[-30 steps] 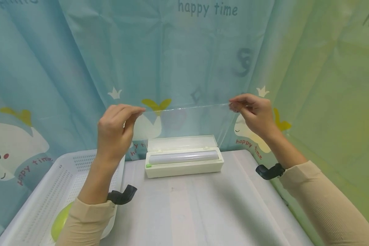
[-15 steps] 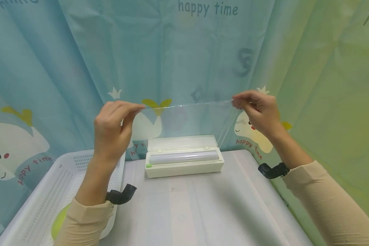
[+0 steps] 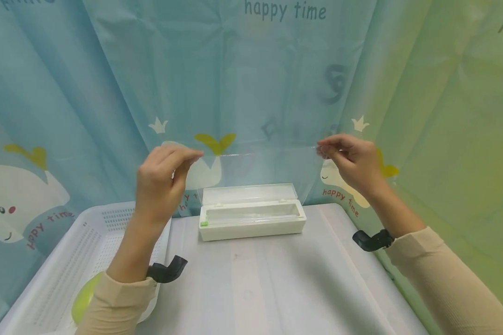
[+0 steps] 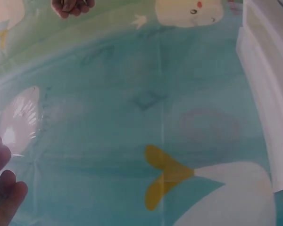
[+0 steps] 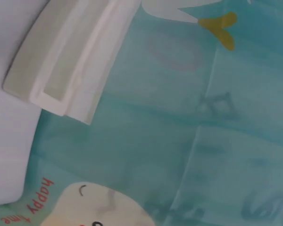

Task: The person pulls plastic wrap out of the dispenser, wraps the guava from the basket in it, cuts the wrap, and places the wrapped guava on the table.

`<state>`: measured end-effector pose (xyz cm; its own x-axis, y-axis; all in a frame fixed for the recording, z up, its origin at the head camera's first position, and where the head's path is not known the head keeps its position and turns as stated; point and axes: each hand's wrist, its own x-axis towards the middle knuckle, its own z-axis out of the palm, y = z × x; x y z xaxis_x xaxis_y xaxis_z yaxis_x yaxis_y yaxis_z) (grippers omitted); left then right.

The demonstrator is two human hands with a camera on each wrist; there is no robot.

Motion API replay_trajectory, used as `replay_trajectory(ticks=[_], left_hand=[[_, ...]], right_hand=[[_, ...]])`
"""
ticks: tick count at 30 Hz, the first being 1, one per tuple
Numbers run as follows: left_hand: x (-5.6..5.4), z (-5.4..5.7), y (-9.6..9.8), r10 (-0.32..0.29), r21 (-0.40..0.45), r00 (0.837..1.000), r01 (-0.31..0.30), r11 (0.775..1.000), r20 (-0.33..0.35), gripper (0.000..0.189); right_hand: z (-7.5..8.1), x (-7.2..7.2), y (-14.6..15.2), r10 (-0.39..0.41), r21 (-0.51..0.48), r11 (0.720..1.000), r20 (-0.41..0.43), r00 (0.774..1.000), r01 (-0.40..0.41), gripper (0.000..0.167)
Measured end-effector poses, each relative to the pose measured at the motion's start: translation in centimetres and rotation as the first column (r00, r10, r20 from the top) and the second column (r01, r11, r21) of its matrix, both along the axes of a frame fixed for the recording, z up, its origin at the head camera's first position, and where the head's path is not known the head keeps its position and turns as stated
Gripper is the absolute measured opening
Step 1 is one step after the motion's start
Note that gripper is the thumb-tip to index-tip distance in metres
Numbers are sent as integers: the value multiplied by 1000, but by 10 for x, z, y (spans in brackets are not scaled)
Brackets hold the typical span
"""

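My left hand (image 3: 159, 184) and right hand (image 3: 354, 160) are raised above the far end of the table, thumb and fingertips pinching the two upper corners of a sheet of clear cling film (image 3: 243, 154). The film spans the gap between them and hangs toward a white cling film dispenser box (image 3: 251, 230), its lid (image 3: 251, 192) tipped up at the back. Inside the box a glossy clear strip (image 3: 255, 218) shows along the front; the roll itself is hard to make out. The left wrist view catches my left fingertips (image 4: 9, 195) at its edge.
A white perforated basket (image 3: 63, 260) stands on the left, with a yellow-green rounded object (image 3: 85, 298) partly behind my left sleeve. The white table (image 3: 251, 288) lies in front of the box. Printed curtains (image 3: 276, 70) close off the back and right side.
Both hands rose slightly, then came down a little with the film. The pale roll that filled the box's opening earlier is no longer plainly seen there; the opening now looks hollow.
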<state>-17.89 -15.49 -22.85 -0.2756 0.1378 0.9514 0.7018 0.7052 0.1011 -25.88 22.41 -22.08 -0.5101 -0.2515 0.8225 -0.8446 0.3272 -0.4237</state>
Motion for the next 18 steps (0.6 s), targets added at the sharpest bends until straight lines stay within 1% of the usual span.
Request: replay_trajectory(ticks=[4, 8, 10, 13, 16, 18], left_hand=[[2, -8, -1, -21, -10, 1000, 21, 1000, 9, 11], [7, -13, 3, -49, -31, 999, 49, 998, 3, 13], [11, -14, 7, -67, -46, 998, 67, 997, -3, 16], [19, -15, 14, -103, -65, 995, 102, 993, -14, 18], [28, -14, 25, -153, -73, 988, 151, 986, -28, 18], [34, -14, 32, -189, -72, 981, 185, 980, -38, 15]], right_hand=[[-10, -1, 2, 18, -7, 1000, -20, 1000, -18, 18], [-17, 1, 5, 68, -59, 996, -26, 997, -70, 18], [-20, 3, 8, 115, -93, 989, -19, 993, -116, 17], [-25, 8, 16, 157, -132, 979, -17, 987, -158, 16], [-29, 12, 23, 188, -172, 967, -10, 982, -187, 14], [-32, 14, 29, 227, -209, 952, -6, 974, -223, 14]])
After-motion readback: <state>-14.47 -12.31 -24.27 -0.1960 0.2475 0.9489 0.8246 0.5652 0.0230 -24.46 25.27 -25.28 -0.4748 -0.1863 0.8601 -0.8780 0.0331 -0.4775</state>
